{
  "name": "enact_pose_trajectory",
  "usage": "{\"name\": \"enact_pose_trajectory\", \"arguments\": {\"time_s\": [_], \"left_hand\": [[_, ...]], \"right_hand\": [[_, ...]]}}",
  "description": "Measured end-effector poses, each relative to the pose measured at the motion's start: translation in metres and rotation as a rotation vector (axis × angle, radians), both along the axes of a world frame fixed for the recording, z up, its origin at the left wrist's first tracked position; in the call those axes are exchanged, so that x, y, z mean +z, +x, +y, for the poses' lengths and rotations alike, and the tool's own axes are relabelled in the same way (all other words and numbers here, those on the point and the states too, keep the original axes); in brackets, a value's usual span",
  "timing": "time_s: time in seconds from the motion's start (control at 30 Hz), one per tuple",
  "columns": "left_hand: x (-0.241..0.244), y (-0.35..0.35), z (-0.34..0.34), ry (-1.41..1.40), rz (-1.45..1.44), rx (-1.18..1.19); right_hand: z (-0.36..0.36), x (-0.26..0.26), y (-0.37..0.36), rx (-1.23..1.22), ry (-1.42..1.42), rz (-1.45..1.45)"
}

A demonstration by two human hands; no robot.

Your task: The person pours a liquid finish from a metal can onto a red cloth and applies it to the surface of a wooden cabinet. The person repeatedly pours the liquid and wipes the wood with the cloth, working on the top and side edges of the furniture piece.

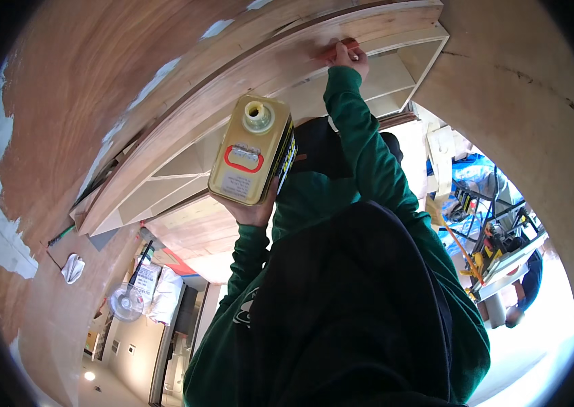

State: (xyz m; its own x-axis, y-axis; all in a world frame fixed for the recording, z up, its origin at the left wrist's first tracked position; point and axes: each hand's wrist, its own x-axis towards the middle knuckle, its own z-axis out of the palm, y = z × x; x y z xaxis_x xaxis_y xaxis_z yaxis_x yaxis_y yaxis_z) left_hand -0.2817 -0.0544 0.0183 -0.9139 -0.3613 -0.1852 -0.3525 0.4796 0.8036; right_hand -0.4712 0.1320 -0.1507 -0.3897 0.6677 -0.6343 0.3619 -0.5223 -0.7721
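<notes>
My left hand (255,212) is wrapped around the lower end of a rectangular metal tin (238,175). The tin has a pale gold top, an uncapped round spout and a red carrying handle; its dark side bears writing. In my right hand (350,60) is a flat reddish tool (339,49), perhaps a spreader or scraper, pinched between thumb and fingers. That tool lies against the face of a long wooden board (266,75), near the board's right part. A damp-looking sheen shows on the wood beside it. Below the board are pale open shelf compartments (386,76).
Brown plywood (57,117) with white filler patches spreads at left. A green-handled tool (60,236) and a white cloth (73,268) lie there. A clear-bladed fan (126,302) and white bags (164,295) stand lower left. At right, a person (528,285) is near a tool-laden bench (511,264) and blue sheeting (460,203).
</notes>
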Motion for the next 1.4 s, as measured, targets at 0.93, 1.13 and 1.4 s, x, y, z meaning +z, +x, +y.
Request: {"name": "enact_pose_trajectory", "arguments": {"time_s": [0.93,1.13,1.4], "left_hand": [[-0.002,0.010,-0.019,-0.115,-0.045,-0.011],[-0.002,0.007,-0.021,-0.058,-0.007,0.002],[-0.002,0.001,-0.021,-0.081,-0.034,0.004]], "right_hand": [[-0.036,-0.015,0.033,0.123,-0.151,0.087],[-0.049,0.051,-0.014,0.172,-0.134,0.307],[0.008,0.067,0.034,0.242,0.120,0.270]]}}
